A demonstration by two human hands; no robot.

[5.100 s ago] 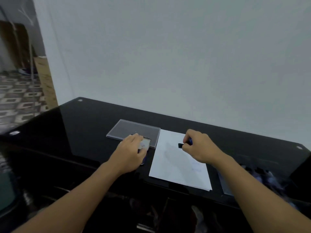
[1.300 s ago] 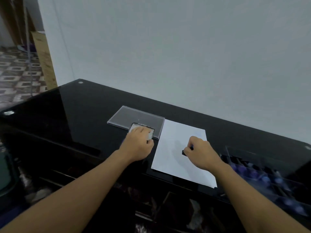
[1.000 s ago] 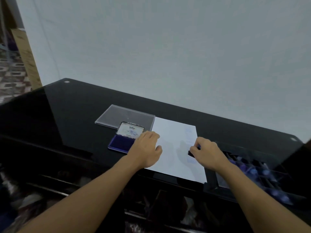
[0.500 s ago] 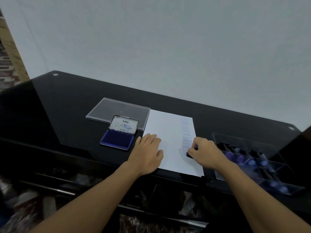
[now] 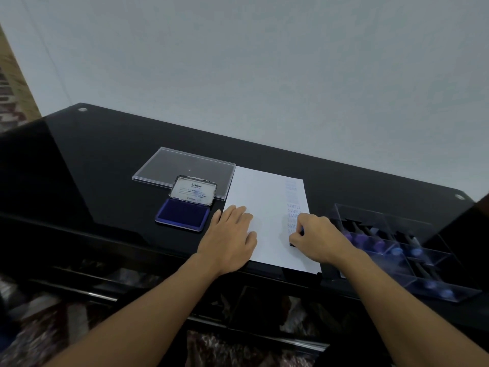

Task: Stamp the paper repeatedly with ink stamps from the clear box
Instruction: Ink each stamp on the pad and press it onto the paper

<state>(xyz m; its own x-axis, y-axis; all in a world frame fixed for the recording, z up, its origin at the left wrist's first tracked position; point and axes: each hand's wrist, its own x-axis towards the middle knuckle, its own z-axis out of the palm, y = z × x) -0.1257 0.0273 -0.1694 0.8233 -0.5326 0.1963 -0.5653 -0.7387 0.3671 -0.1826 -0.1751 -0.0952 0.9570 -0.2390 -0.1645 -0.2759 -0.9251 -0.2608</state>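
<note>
Here the left hand [image 5: 229, 241] lies spread flat on the paper's [image 5: 267, 207] near-left part, while the right hand [image 5: 316, 238] pinches a small dark stamp [image 5: 293, 243] against its right side, below a column of blue SAMPLE marks [image 5: 293, 210]. The clear box [image 5: 412, 256] of stamps sits just right of the paper; an open ink pad [image 5: 182, 214] lies to the left.
</note>
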